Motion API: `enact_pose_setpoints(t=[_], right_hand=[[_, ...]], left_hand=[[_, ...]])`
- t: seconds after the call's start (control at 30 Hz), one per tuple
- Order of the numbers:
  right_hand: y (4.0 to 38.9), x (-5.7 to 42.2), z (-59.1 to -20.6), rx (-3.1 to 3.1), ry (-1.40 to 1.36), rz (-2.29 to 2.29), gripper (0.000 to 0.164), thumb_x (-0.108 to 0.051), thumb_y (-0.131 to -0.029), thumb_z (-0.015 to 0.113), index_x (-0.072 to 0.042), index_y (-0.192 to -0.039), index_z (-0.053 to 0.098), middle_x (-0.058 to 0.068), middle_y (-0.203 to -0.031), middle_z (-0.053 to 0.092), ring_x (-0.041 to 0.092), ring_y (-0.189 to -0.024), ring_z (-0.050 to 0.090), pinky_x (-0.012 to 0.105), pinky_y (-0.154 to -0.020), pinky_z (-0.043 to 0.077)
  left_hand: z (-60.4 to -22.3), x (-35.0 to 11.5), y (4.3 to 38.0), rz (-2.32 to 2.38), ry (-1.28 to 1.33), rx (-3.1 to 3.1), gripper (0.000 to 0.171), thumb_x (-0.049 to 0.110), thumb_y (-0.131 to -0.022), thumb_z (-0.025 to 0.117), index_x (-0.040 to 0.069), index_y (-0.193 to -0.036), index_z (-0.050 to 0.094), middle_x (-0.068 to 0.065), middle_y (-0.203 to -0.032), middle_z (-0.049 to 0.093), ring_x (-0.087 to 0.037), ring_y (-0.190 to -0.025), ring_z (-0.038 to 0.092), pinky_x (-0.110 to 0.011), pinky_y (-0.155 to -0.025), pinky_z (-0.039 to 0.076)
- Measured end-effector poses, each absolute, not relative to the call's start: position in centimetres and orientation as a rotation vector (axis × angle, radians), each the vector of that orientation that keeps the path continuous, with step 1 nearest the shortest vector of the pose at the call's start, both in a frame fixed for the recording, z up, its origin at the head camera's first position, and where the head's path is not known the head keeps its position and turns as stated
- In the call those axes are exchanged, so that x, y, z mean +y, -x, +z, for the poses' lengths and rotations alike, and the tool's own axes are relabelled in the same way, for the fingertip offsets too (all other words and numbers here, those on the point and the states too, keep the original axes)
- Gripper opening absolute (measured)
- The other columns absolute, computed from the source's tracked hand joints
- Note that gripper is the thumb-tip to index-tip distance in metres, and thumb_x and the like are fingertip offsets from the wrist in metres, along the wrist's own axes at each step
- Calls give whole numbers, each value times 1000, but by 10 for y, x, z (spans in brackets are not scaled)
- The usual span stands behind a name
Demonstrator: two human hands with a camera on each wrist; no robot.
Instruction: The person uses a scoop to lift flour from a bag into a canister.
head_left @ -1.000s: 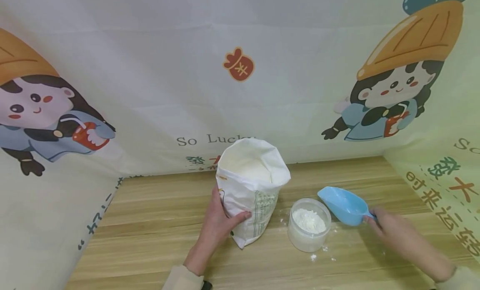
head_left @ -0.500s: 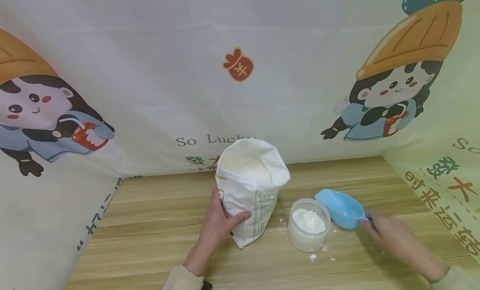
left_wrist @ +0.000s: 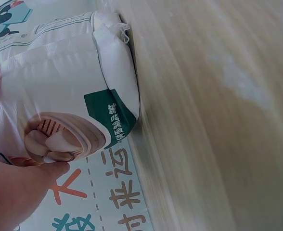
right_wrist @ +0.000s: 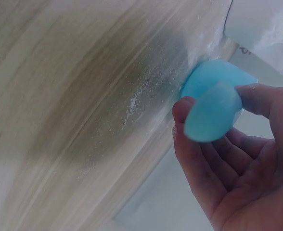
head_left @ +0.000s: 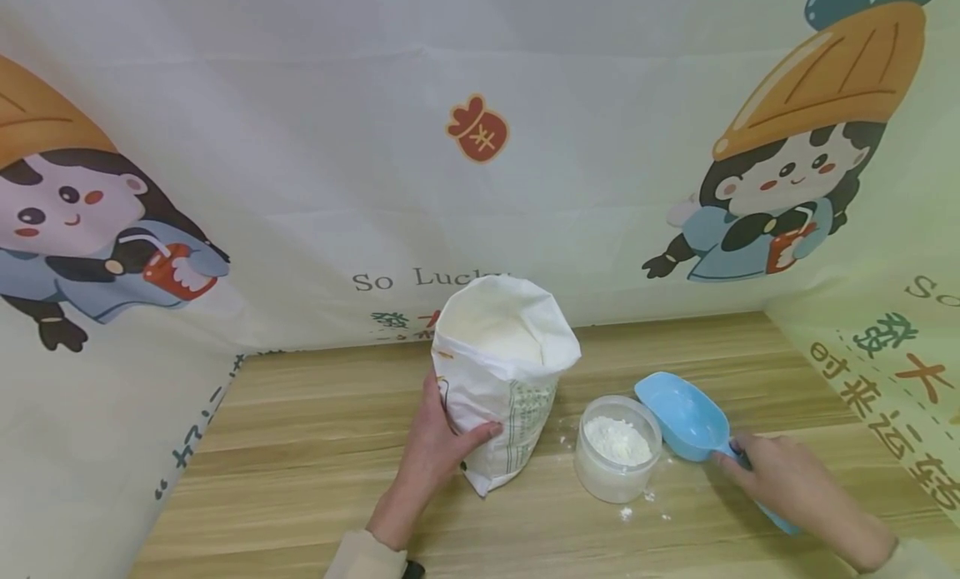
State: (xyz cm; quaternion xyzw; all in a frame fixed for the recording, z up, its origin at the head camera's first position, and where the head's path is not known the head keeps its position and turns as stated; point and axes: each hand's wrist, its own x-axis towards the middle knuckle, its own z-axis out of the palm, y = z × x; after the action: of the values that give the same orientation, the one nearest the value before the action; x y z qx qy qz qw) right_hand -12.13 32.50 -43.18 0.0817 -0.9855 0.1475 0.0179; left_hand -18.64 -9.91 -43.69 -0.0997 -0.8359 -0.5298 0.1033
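An upright white bag (head_left: 498, 433), its top gaping and pale powder inside, stands mid-table. My left hand (head_left: 435, 446) grips its left side, thumb across the front; the left wrist view has the bag's printed face (left_wrist: 59, 82) with a steamer picture. My right hand (head_left: 795, 483) holds a light blue scoop (head_left: 684, 416) by the handle, pinched between thumb and fingers in the right wrist view, where the handle's end (right_wrist: 212, 115) points at the camera. The scoop's bowl looks bare, just right of a clear round jar (head_left: 603, 479) full of white powder (head_left: 618, 441).
Spilled white powder (head_left: 627, 514) dots the wood-grain table (head_left: 300, 479) around the jar; more specks (right_wrist: 134, 101) show in the right wrist view. A printed cloth (head_left: 337, 146) walls in the back and both sides.
The right hand has shifted slightly left and turned the scoop, so its bowl faces up more and the handle's end now shows below the hand. Left hand, bag and jar have stayed put.
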Motion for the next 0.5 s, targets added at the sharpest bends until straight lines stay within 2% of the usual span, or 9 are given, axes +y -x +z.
enact_pose_setpoints(t=[0.1, 0.23, 0.37, 0.5], right_hand=[[123, 327, -429, -3067, -257, 469, 28, -32, -99, 69, -9, -83, 66, -3, -66, 56, 15, -58, 51, 32, -52, 44], [125, 331, -421, -3097, -209, 516, 44, -42, -102, 63, 0, -106, 75, 0, -82, 71, 18, -70, 63, 41, -63, 54], [123, 336, -414, -3068, -136, 557, 52, -46, -105, 58, 3, -113, 73, 9, -90, 74, 30, -80, 69, 51, -71, 57], [120, 342, -410, -3000, -135, 568, 56, -46, -105, 57, 7, -122, 68, 28, -108, 72, 50, -96, 68, 64, -79, 54]], left_hand=[[-436, -99, 187, -1576, 301, -2464, 128, 21, -69, 98, 17, -165, 14, -18, -153, 47, -37, -131, 53, -55, -111, 42], [-433, -101, 185, -1571, 325, -2467, 131, 22, -70, 98, 21, -166, 9, -18, -158, 41, -37, -136, 49, -55, -115, 37], [-433, -106, 181, -1554, 335, -2494, 133, 28, -72, 97, 27, -167, 3, -16, -166, 30, -38, -145, 39, -56, -118, 31], [-434, -115, 174, -1479, 339, -2590, 128, 44, -79, 90, 25, -167, -1, -15, -171, 17, -39, -152, 24, -59, -120, 24]])
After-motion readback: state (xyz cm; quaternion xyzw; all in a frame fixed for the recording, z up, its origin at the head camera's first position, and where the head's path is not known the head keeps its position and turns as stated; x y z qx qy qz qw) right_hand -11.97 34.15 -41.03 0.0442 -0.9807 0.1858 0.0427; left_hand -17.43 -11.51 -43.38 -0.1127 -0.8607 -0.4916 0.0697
